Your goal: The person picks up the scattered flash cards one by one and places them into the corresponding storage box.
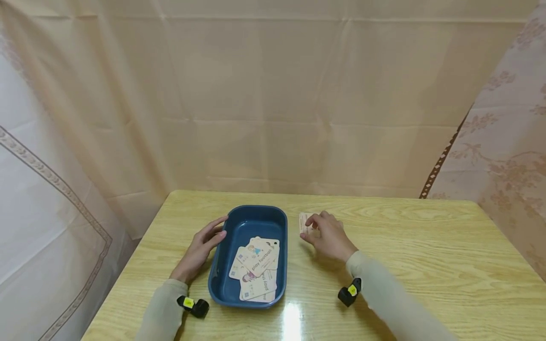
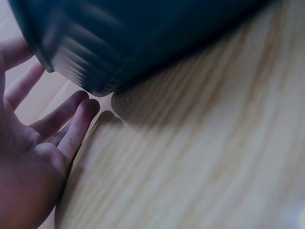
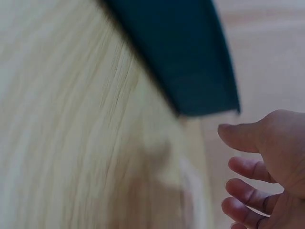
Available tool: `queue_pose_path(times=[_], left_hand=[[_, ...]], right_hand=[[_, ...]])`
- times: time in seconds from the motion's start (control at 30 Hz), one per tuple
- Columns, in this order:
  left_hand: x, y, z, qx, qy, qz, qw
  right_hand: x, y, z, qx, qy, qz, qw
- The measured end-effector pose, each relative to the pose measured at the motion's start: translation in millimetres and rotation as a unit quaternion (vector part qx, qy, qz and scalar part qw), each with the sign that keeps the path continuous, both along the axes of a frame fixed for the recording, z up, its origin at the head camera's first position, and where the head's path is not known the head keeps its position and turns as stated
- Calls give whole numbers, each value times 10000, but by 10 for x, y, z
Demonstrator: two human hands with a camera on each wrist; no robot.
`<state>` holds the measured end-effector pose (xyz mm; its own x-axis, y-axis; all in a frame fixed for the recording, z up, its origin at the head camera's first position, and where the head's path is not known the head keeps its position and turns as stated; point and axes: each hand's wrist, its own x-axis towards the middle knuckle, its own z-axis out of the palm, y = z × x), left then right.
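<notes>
A dark blue plastic tub [image 1: 244, 215] stands on the table, with several printed cards [image 1: 260, 258] lying loosely overlapped in its nearer half. "play football" can be read on the top one. At the tub's left side is my left hand [image 1: 199, 251], its fingers spread and extended along the rim; in the left wrist view the fingers [image 2: 74, 131] reach beside the tub's wall. To the right of the tub, my right hand [image 1: 330, 236] hovers with loosely bent fingers over a single card [image 1: 303, 221], which it partly hides. The right wrist view shows nothing between the thumb and fingers [image 3: 245, 191].
The light wood-grain table [image 1: 409, 255] extends to both sides of the tub. Behind it hangs a beige cloth [image 1: 273, 104], and patterned white cloths hang at the left and right. A black camera band [image 1: 350, 292] is on each wrist.
</notes>
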<state>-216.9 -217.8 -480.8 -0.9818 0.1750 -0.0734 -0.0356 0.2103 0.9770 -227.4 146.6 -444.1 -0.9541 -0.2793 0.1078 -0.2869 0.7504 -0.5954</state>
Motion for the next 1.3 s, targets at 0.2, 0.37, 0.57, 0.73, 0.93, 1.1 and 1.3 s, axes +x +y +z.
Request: queue_pose_path(times=[0.2, 0.37, 0.57, 0.73, 0.93, 1.1, 1.3], left_hand=[[9, 6, 25, 23, -25, -20, 10000], [18, 8, 33, 82, 13, -52, 10000], [19, 9, 26, 98, 46, -61, 9999], [18, 5, 13, 55, 22, -29, 10000], [17, 4, 4, 60, -25, 6, 10000], [16, 0, 2, 50, -1, -8, 10000], [13, -1, 6, 55, 26, -15, 10000]], right_hand=[[-178, 108, -124, 366, -364, -313, 9982], [-283, 147, -191, 637, -445, -396, 9962], [-362, 165, -235, 1115, -316, -367, 9926], [-382, 160, -212, 1291, -425, -568, 9891], [-384, 172, -221, 1401, -463, -760, 9861], [-393, 185, -239, 1341, -461, -870, 9861], [-420, 192, -246, 1269, -546, -955, 9858]])
